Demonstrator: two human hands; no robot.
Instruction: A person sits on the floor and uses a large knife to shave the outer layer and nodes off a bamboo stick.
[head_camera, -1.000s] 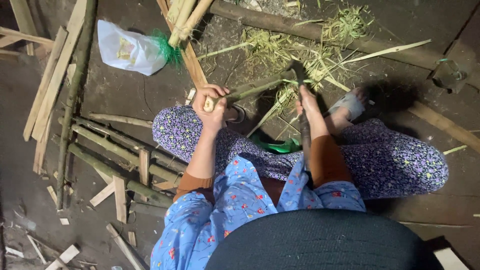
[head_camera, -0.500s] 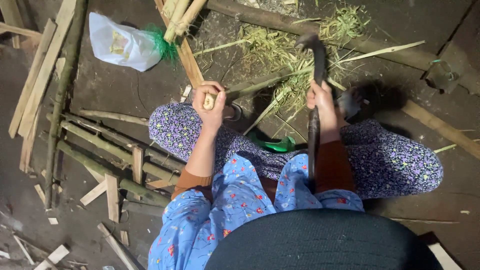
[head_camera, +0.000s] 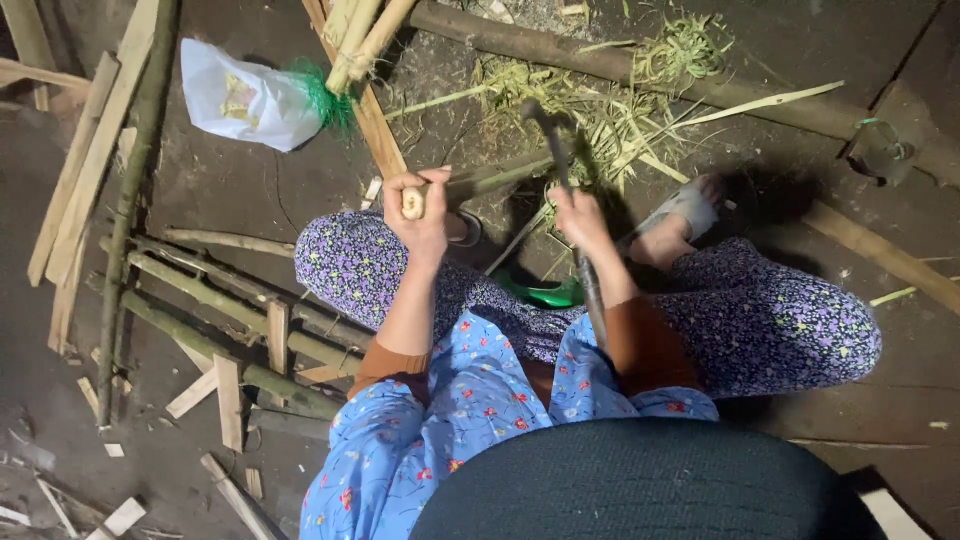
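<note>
My left hand (head_camera: 422, 212) grips the near end of a green bamboo stick (head_camera: 492, 178) that runs away to the right over my knees. My right hand (head_camera: 578, 217) holds the long handle of a dark curved blade (head_camera: 553, 134), its tip lifted just above the stick. I sit on the floor in flowered purple trousers and a blue flowered top, with my right foot in a grey sandal (head_camera: 680, 206). A green object (head_camera: 545, 293) lies between my legs.
Pale green bamboo shavings (head_camera: 610, 115) pile up in front of me. Long bamboo poles and split wooden pieces (head_camera: 215, 300) lie to my left. A white plastic bag (head_camera: 246, 100) with green strands sits at the upper left. A thick pole (head_camera: 640, 75) crosses the top.
The blade lay down on the stick a second ago, then rose high. It has now come lower toward the stick. My left hand has kept its grip.
</note>
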